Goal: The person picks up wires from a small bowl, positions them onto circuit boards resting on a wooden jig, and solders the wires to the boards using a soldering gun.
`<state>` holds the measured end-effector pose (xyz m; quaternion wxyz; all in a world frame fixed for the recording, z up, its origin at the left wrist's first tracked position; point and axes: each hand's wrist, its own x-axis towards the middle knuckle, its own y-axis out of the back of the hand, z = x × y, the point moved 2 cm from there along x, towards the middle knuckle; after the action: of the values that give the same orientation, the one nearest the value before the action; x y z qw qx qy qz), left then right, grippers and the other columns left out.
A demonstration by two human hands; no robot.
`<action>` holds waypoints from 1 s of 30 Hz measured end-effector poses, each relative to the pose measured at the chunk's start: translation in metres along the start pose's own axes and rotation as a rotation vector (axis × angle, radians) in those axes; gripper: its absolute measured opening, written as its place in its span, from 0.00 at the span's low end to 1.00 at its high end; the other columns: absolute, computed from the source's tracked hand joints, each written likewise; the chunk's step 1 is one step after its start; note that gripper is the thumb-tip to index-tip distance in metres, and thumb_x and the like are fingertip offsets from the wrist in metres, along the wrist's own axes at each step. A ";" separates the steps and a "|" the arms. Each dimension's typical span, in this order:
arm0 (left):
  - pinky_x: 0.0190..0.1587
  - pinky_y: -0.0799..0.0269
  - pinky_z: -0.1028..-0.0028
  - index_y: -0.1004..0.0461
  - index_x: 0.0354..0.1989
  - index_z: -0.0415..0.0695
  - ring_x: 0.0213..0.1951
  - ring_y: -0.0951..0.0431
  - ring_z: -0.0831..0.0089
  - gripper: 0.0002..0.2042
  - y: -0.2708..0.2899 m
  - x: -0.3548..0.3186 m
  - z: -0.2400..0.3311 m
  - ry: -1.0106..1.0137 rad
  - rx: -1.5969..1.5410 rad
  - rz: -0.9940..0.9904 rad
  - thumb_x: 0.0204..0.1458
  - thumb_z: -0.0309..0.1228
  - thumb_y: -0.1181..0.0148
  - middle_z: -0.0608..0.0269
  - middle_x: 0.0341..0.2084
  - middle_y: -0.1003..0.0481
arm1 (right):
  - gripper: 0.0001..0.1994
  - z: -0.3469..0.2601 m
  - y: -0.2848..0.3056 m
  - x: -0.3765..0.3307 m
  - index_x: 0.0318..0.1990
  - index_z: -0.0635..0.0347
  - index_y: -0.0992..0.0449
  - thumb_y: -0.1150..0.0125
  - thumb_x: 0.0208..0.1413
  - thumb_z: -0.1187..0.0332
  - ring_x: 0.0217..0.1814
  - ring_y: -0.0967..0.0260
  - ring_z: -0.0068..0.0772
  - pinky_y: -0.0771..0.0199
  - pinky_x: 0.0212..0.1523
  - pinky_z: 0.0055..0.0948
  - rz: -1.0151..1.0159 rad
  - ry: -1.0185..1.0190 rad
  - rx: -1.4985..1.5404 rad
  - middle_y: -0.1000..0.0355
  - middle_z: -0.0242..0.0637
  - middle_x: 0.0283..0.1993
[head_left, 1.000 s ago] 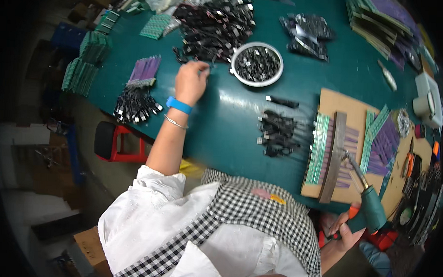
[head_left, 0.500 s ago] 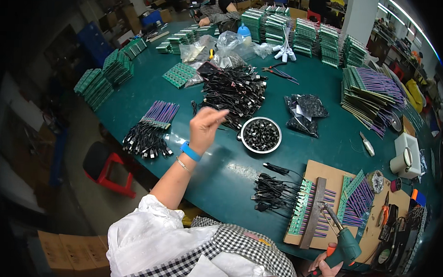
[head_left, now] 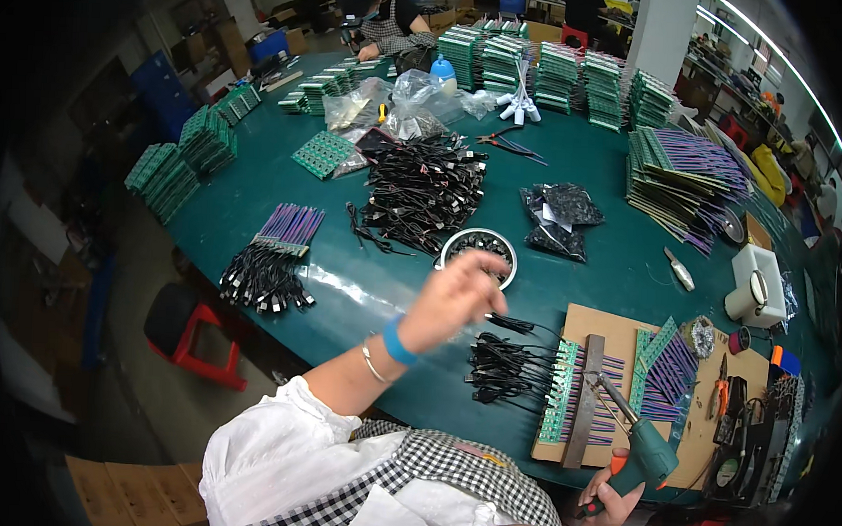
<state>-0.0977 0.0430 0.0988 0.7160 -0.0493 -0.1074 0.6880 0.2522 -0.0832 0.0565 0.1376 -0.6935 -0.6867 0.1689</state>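
Note:
My right hand (head_left: pixel 607 504) is closed round the handle of a green soldering gun (head_left: pixel 651 455) at the lower right. Its metal tip reaches over a dark metal bar (head_left: pixel 583 403) lying across a row of green circuit boards (head_left: pixel 557 398) with purple wires. Several black cables (head_left: pixel 505 368) run out from the boards' left side. My left hand (head_left: pixel 457 299) is in the air in front of a white-rimmed bowl (head_left: pixel 478 237) of small black parts and partly covers it. Motion smears its fingers, so whether they hold anything is unclear.
Behind the bowl lies a heap of black cables (head_left: pixel 424 189). Wired boards (head_left: pixel 271 258) lie to the left, with bagged black parts (head_left: pixel 562 217) and a stack of purple-wired boards (head_left: pixel 684 179) to the right. A co-worker (head_left: pixel 392 25) sits across the green table (head_left: pixel 345 307).
My left hand has moved right and nearer, from beside the cable heap to in front of the bowl. The right hand keeps its hold on the soldering gun. The whole view has shifted slightly.

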 end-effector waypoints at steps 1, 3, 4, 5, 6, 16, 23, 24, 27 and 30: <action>0.22 0.36 0.84 0.33 0.47 0.39 0.20 0.32 0.85 0.10 -0.013 -0.004 -0.008 0.069 -0.040 -0.106 0.58 0.26 0.53 0.59 0.28 0.23 | 0.29 0.000 -0.004 0.002 0.52 0.76 0.43 0.39 0.41 0.77 0.12 0.39 0.28 0.33 0.12 0.23 -0.022 -0.004 0.003 0.36 0.42 0.16; 0.25 0.32 0.83 0.31 0.41 0.39 0.21 0.29 0.85 0.06 -0.038 -0.014 -0.019 0.118 0.085 -0.331 0.57 0.25 0.50 0.59 0.28 0.22 | 0.29 0.002 -0.010 0.006 0.52 0.75 0.44 0.40 0.41 0.78 0.13 0.38 0.28 0.33 0.13 0.22 -0.043 0.010 0.009 0.35 0.44 0.17; 0.25 0.31 0.82 0.30 0.39 0.39 0.21 0.27 0.83 0.05 -0.052 -0.018 -0.024 0.127 0.164 -0.421 0.56 0.25 0.49 0.60 0.27 0.22 | 0.29 0.004 -0.013 0.007 0.53 0.75 0.44 0.40 0.41 0.78 0.13 0.38 0.28 0.33 0.14 0.22 -0.046 0.027 0.014 0.33 0.45 0.19; 0.26 0.30 0.80 0.28 0.36 0.38 0.20 0.26 0.81 0.05 -0.065 -0.025 -0.029 0.138 0.245 -0.508 0.55 0.25 0.47 0.61 0.25 0.21 | 0.29 0.007 -0.018 0.007 0.53 0.75 0.44 0.40 0.41 0.78 0.13 0.38 0.28 0.33 0.14 0.22 -0.051 0.024 0.014 0.33 0.45 0.19; 0.27 0.29 0.78 0.27 0.34 0.38 0.22 0.24 0.78 0.04 -0.077 -0.032 -0.034 -0.014 0.307 -0.518 0.53 0.25 0.46 0.61 0.25 0.21 | 0.30 0.008 -0.024 0.008 0.54 0.74 0.45 0.40 0.42 0.79 0.14 0.37 0.28 0.32 0.15 0.22 -0.026 0.042 -0.056 0.32 0.47 0.22; 0.30 0.26 0.76 0.25 0.33 0.40 0.26 0.20 0.74 0.04 -0.114 -0.047 -0.048 0.020 0.443 -0.593 0.51 0.24 0.44 0.61 0.22 0.22 | 0.27 0.027 -0.049 0.030 0.56 0.68 0.38 0.38 0.46 0.83 0.26 0.32 0.21 0.31 0.24 0.19 0.125 0.030 -0.272 0.28 0.36 0.31; 0.35 0.25 0.79 0.26 0.34 0.34 0.31 0.21 0.79 0.03 -0.115 -0.044 -0.049 0.322 0.273 -0.540 0.53 0.20 0.43 0.60 0.26 0.21 | 0.26 0.016 -0.059 0.044 0.56 0.72 0.37 0.40 0.47 0.84 0.36 0.28 0.22 0.26 0.37 0.20 0.133 0.098 -0.205 0.27 0.39 0.35; 0.36 0.24 0.79 0.25 0.34 0.33 0.31 0.21 0.78 0.03 -0.117 -0.044 -0.051 0.357 0.231 -0.538 0.53 0.20 0.43 0.59 0.26 0.21 | 0.26 0.015 -0.057 0.043 0.56 0.73 0.37 0.40 0.47 0.84 0.36 0.28 0.21 0.26 0.37 0.20 0.123 0.073 -0.216 0.26 0.38 0.35; 0.36 0.24 0.79 0.25 0.34 0.33 0.31 0.21 0.78 0.03 -0.119 -0.044 -0.052 0.351 0.254 -0.561 0.53 0.20 0.43 0.59 0.27 0.21 | 0.25 0.015 -0.055 0.041 0.55 0.73 0.37 0.40 0.47 0.84 0.35 0.28 0.21 0.26 0.37 0.20 0.122 0.052 -0.214 0.26 0.37 0.34; 0.35 0.24 0.78 0.25 0.34 0.34 0.30 0.21 0.79 0.03 -0.121 -0.047 -0.054 0.346 0.279 -0.575 0.54 0.21 0.43 0.60 0.25 0.21 | 0.24 0.016 -0.054 0.038 0.54 0.73 0.36 0.39 0.47 0.82 0.34 0.28 0.20 0.27 0.37 0.19 0.124 0.050 -0.206 0.26 0.35 0.33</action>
<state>0.0309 -0.0052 0.0689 0.8875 -0.0345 0.1007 0.4483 0.1962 -0.0453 0.0632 0.0722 -0.7491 -0.6526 0.0883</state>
